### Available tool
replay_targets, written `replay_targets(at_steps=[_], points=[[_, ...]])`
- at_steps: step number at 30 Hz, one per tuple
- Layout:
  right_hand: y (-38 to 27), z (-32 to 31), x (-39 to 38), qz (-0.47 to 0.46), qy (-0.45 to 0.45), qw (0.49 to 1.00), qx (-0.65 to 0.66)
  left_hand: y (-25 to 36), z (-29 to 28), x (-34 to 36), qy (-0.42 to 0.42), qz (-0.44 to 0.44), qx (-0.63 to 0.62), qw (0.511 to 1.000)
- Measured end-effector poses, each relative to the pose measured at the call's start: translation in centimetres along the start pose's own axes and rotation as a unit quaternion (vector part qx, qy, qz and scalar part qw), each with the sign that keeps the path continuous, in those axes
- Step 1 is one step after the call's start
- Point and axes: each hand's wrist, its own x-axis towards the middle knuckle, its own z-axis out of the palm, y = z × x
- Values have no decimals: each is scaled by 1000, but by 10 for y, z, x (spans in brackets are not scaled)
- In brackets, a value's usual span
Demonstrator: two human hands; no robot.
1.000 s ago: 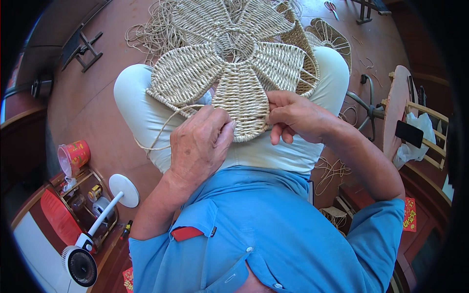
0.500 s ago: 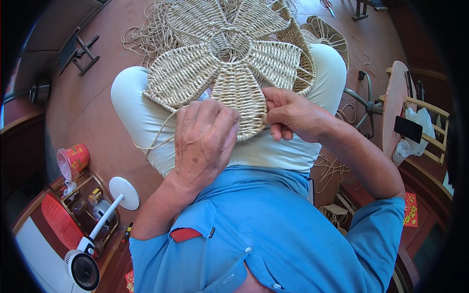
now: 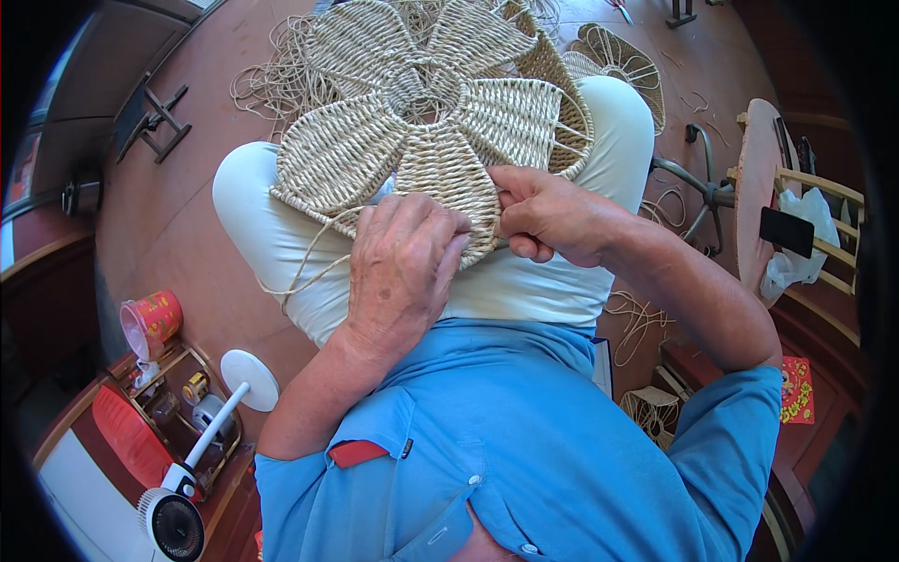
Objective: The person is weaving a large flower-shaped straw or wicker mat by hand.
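Across my lap lies a flower-shaped piece woven from pale straw-coloured cord (image 3: 339, 157), its broad petals set round a ring-like centre. My left hand (image 3: 398, 262) is closed over the left and lower side of the petal nearest me, thumb and fingers pinched at its edge; most fingertips are hidden. On the same petal's right edge, my right hand (image 3: 552, 217) grips with bent fingers, the thumb close to the rim. A loose strand of cord (image 3: 314, 273) loops over my left thigh beside my left hand. Whether either hand also pinches a strand is not visible.
Loose cord (image 3: 272, 89) is heaped on the floor beyond my knees, near another woven piece (image 3: 637, 70). At left are a red bucket (image 3: 153, 323), a tool caddy (image 3: 169, 407) and a white fan (image 3: 176, 526). A wooden chair (image 3: 758, 201) holding a phone (image 3: 787, 231) stands at right.
The woven piece has shifted slightly left in view and turned a little. My left hand has moved slightly right over the near petal, closer to my right hand, which keeps its place on the edge.
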Motion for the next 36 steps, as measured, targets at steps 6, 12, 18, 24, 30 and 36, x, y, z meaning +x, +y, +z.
replay_targets(at_steps=[6, 12, 18, 24, 30, 36], points=[[-4, 1, -2, 3, 2, 1000, -3, 0, -4, 10, -35, 6, -8, 999], [2, -2, -5, -14, -1, 1000, -14, -6, -8, 17, -66, 18, -55, 996], [-6, 26, -42, -309, 201, 822, -434, -12, -27, 25, -100, -75, -292, 948], [-6, 30, -30, -304, 2, 945, -118, -12, -95, 45, 26, -82, -566, 820], [36, -74, -53, -278, 127, 936, 174, -204, -227, -30, 304, -153, -539, 770], [69, -115, -84, -269, 150, 924, 225, -213, -193, -62, 300, -249, -481, 785]])
